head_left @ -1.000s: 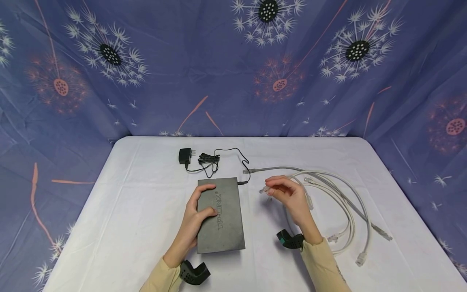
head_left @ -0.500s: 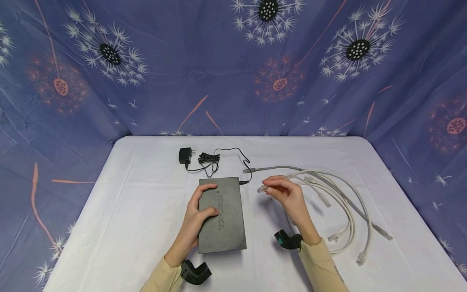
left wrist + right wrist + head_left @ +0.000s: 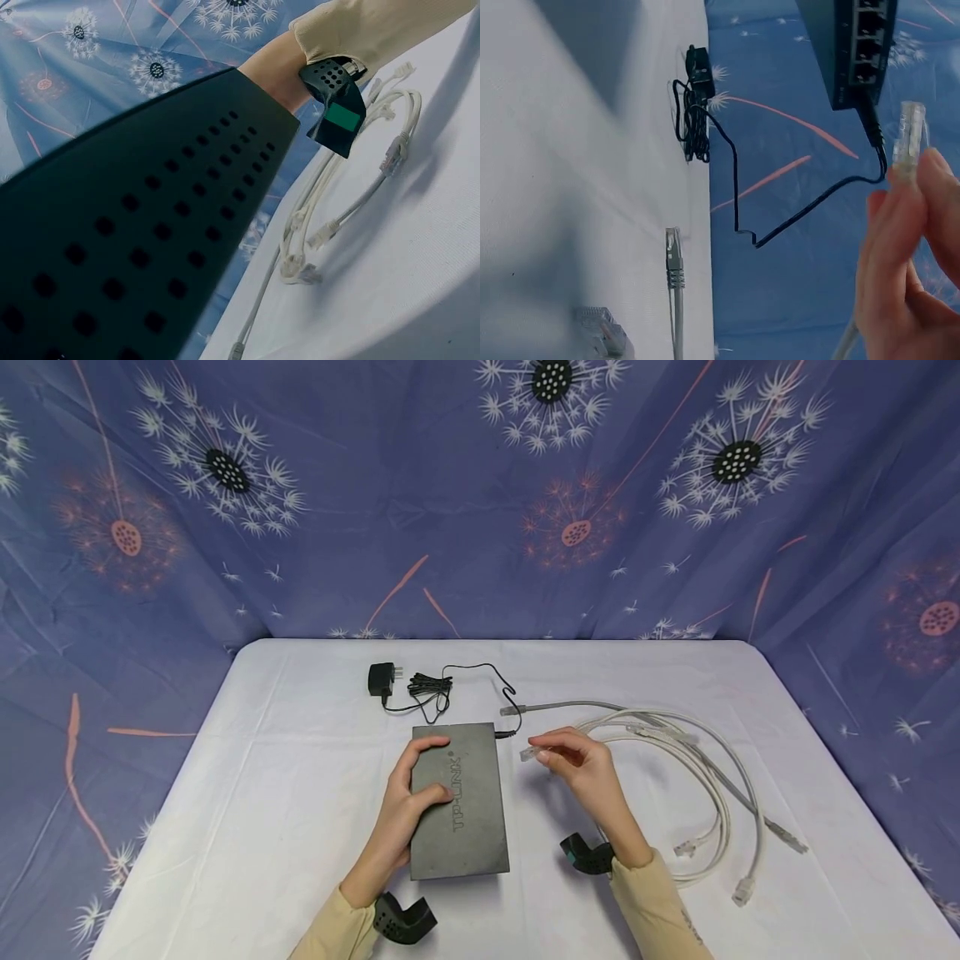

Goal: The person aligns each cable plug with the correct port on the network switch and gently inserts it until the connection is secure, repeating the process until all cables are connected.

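Observation:
My left hand (image 3: 397,802) grips a dark grey TP-LINK network switch (image 3: 472,827) by its left side, thumb and a finger lying on its top. The switch's vented side (image 3: 165,217) fills much of the left wrist view. To the right of the switch, my right hand (image 3: 592,772) pinches the clear plug (image 3: 910,135) of an Ethernet cable between thumb and fingers, tip pointing left towards the switch. A row of ports (image 3: 868,49) shows on the switch in the right wrist view. The black power lead (image 3: 504,734) is plugged in at its far right corner.
Several grey and white Ethernet cables (image 3: 720,810) lie coiled on the right of the white table (image 3: 262,827). A grey cable's plug (image 3: 513,710) lies behind my right hand. The black power adapter (image 3: 381,679) and its bundled cord (image 3: 430,687) are at the back.
My right hand has moved slightly left with the plug, closer to the switch. A loose cable end behind it has swung right and away. The switch has shifted a little right in my left hand.

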The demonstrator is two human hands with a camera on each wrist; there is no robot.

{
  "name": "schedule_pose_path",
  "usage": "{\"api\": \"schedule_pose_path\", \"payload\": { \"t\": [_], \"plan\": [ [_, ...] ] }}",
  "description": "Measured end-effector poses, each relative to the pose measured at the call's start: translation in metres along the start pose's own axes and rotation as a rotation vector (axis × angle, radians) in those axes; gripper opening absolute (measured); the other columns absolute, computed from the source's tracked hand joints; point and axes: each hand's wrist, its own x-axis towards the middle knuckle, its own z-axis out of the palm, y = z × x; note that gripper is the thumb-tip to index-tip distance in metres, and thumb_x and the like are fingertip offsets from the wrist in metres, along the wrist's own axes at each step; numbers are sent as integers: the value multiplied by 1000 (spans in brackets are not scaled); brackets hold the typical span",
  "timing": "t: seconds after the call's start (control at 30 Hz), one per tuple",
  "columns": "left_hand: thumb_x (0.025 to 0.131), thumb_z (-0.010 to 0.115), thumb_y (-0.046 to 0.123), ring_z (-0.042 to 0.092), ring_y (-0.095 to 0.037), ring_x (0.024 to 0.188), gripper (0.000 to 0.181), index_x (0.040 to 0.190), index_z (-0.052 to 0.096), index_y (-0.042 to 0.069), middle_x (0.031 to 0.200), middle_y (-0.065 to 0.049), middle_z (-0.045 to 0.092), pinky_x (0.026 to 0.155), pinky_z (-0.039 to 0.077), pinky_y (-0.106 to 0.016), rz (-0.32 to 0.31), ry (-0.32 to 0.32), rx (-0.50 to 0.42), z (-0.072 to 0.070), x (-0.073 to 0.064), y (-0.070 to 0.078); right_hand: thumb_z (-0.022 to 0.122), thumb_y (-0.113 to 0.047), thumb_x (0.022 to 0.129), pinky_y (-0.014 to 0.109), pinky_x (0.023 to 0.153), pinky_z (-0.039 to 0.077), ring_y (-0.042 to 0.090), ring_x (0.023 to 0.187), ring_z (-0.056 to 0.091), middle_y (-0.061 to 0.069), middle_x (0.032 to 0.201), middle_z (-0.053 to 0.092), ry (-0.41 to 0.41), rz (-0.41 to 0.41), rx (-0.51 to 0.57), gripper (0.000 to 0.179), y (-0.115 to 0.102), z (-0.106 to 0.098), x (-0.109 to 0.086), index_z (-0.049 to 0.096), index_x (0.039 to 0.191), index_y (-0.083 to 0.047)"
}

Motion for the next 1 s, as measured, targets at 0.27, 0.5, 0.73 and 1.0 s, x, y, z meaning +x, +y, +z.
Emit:
{"api": "schedule_pose_path", "payload": {
  "t": [0.27, 0.5, 0.73, 1.0],
  "plan": [
    [70, 59, -5, 47, -30, 99, 62, 128, 54, 16, 122, -13, 47, 83, 37, -41, 0, -2, 5, 1, 1, 0, 71, 8, 77, 20, 53, 47, 16, 56, 59, 9, 77, 63, 142, -142, -286, 11, -27, 12, -2, 72, 87, 3],
    [71, 58, -6, 48, -30, 98, 62, 129, 54, 16, 121, -14, 47, 81, 39, -40, -3, -5, 0, 2, 1, 0, 75, 2, 76, 17, 54, 46, 12, 59, 61, 0, 75, 64, 246, -262, -287, 11, -6, 17, -2, 73, 85, -4],
    [71, 58, -6, 47, -30, 99, 62, 129, 54, 16, 122, -14, 46, 81, 38, -40, -7, -13, -8, 3, 0, 0, 75, 6, 74, 16, 58, 48, 17, 62, 65, 8, 79, 66, 280, -287, -222, 15, -5, 25, -2, 73, 87, 2],
    [71, 58, -5, 45, -30, 102, 62, 129, 54, 16, 125, -13, 46, 84, 36, -41, -8, -15, 2, 3, 0, 0, 71, 17, 72, 22, 64, 52, 18, 70, 68, 12, 85, 66, 266, -297, -160, 22, -3, 31, -2, 71, 90, 6]
  ]
}}
